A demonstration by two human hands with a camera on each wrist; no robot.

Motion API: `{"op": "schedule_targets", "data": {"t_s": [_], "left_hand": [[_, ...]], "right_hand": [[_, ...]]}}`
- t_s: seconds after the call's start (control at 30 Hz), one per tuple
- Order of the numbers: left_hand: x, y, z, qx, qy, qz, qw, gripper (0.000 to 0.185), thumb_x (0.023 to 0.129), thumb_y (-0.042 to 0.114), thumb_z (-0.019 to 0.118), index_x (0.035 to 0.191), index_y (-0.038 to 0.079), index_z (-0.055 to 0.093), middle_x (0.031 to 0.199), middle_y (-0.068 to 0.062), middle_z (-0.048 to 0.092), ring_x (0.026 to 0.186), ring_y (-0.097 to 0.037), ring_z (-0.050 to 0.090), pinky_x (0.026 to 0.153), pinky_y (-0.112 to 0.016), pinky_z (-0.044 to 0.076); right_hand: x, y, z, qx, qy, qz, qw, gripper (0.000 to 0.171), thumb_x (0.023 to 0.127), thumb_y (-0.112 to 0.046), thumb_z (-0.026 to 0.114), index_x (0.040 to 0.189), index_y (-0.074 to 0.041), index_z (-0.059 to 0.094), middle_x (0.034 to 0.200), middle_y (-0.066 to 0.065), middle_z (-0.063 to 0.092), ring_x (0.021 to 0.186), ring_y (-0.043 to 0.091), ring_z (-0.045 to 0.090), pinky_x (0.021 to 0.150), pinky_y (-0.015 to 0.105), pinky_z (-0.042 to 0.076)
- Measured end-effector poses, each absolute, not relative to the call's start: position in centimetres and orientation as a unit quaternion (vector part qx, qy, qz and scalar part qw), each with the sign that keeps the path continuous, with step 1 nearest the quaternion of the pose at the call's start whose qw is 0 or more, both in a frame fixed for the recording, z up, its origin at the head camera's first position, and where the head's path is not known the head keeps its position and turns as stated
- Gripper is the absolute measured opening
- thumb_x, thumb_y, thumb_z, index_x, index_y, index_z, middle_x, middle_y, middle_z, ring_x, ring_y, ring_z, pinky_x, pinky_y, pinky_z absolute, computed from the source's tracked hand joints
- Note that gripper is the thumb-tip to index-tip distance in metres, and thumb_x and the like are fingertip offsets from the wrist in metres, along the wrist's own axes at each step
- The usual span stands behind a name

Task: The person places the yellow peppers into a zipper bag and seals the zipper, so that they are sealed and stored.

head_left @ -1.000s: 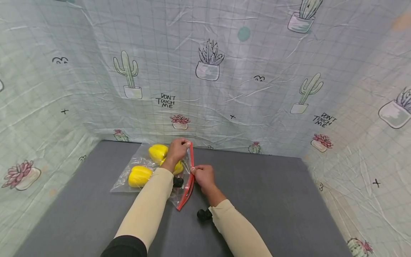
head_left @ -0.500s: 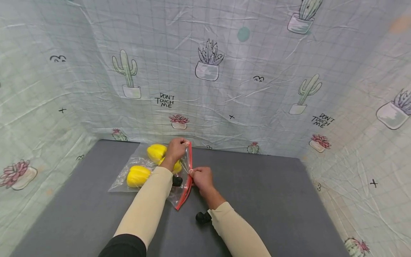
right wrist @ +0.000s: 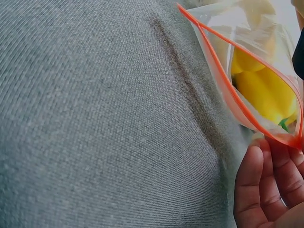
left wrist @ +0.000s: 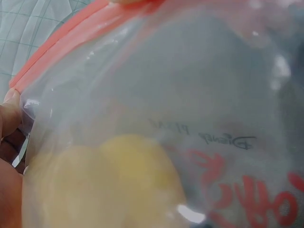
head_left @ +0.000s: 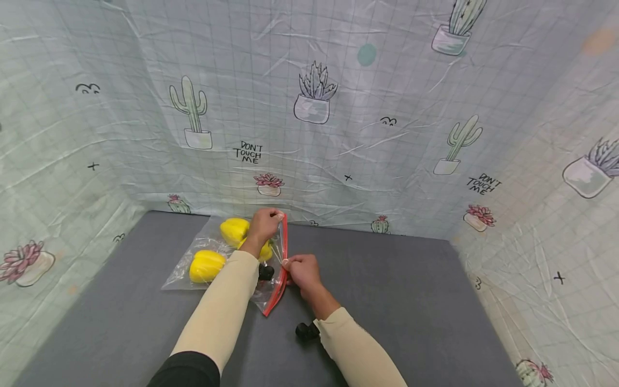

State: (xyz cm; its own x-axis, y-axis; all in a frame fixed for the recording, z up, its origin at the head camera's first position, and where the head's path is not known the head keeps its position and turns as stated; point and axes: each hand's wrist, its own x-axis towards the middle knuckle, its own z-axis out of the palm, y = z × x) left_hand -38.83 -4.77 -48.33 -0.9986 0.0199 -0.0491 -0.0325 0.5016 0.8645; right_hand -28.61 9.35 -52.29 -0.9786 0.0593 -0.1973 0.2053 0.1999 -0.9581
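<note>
A clear zip bag (head_left: 179, 277) with a red zip strip lies at the left of the grey table, its mouth facing right. Inside are yellow bell peppers; one pepper (head_left: 207, 266) is near the front, another pepper (head_left: 234, 231) behind it, and a third (head_left: 266, 251) partly behind the left forearm. At the far end of the strip, my left hand (head_left: 263, 224) pinches the corner. Midway along it, my right hand (head_left: 304, 273) grips the strip between thumb and fingers. The right wrist view shows the red edges (right wrist: 223, 71) parted on the near side, beyond my fingers (right wrist: 249, 183).
A grey table (head_left: 387, 290) extends right and forward of the hands. Fabric curtains (head_left: 338, 145) printed with cacti surround it at the back and both sides. Black wrist cameras (head_left: 306, 331) sit on both wrists.
My right hand has slid a short way along the red strip toward the near end. My left hand keeps its pinch on the far corner, and the peppers stay put.
</note>
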Motion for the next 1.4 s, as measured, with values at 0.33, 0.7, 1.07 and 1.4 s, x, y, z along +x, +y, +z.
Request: {"op": "schedule_targets", "data": {"t_s": [0.33,0.7,1.07,1.4], "left_hand": [[-39.0,-4.5,-48.3,-0.013,0.867,0.497,0.025,0.031,0.110,0.026,0.052,0.125,0.008,0.072,0.123,-0.015,0.069,0.098,-0.028,0.057,0.090,-0.042,0.049],[-39.1,-4.9,-48.8,-0.016,0.868,0.496,0.022,0.034,0.111,0.028,0.051,0.130,0.007,0.070,0.126,-0.015,0.068,0.094,-0.028,0.056,0.085,-0.040,0.048],[-39.1,-4.6,-48.7,-0.018,0.869,0.495,0.013,0.034,0.111,0.026,0.051,0.129,0.005,0.070,0.124,-0.017,0.068,0.095,-0.028,0.056,0.086,-0.040,0.048],[-39.4,-4.5,-48.7,-0.020,0.868,0.496,0.011,0.033,0.110,0.026,0.052,0.127,0.005,0.070,0.121,-0.016,0.068,0.095,-0.028,0.057,0.086,-0.040,0.048]], "right_hand": [[-28.1,9.8,-52.5,0.069,0.765,-0.635,0.081,0.017,0.093,-0.008,0.069,0.091,0.006,0.078,0.063,-0.001,0.061,0.054,0.011,0.057,0.052,0.027,0.055],[-27.4,9.8,-52.7,0.044,0.759,-0.641,0.110,0.018,0.095,-0.009,0.068,0.092,0.007,0.075,0.063,-0.001,0.061,0.055,0.011,0.058,0.055,0.031,0.057],[-27.2,10.4,-52.9,0.011,0.746,-0.649,0.149,0.017,0.097,-0.009,0.066,0.088,0.005,0.073,0.064,-0.001,0.063,0.056,0.012,0.060,0.055,0.029,0.058],[-27.1,10.7,-52.9,-0.006,0.737,-0.653,0.176,0.017,0.096,-0.009,0.067,0.084,0.002,0.071,0.063,0.000,0.064,0.055,0.012,0.062,0.054,0.027,0.057]]}}
